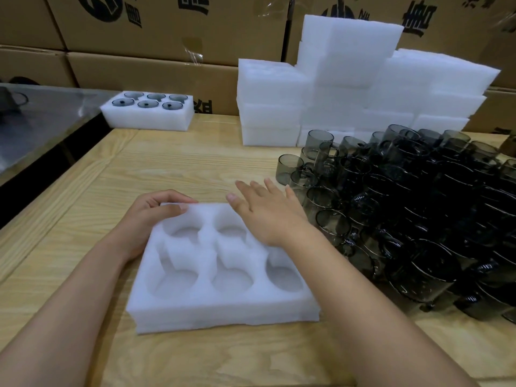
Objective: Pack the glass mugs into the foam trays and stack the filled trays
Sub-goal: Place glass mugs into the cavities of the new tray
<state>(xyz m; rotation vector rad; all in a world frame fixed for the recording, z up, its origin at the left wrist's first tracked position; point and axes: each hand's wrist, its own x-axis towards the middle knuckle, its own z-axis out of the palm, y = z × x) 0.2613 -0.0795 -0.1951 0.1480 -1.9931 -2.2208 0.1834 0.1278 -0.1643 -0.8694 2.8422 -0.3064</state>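
Note:
A white foam tray [206, 305] with several empty round pockets lies on the wooden table right in front of me. My left hand [148, 216] grips its far left corner, fingers curled over the edge. My right hand [265, 210] hovers flat over the tray's far right corner, fingers straight and spread, holding nothing. A large cluster of smoky grey glass mugs [413, 208] stands to the right of the tray. A filled foam tray [148, 115] with several mugs in its pockets sits at the far left of the table.
Stacks of empty white foam trays [349, 88] stand at the back, behind the mugs. Cardboard boxes [156, 32] form a wall behind the table. A metal surface [42, 118] adjoins the table on the left. Bare wood [195, 163] lies between the near tray and the stacks.

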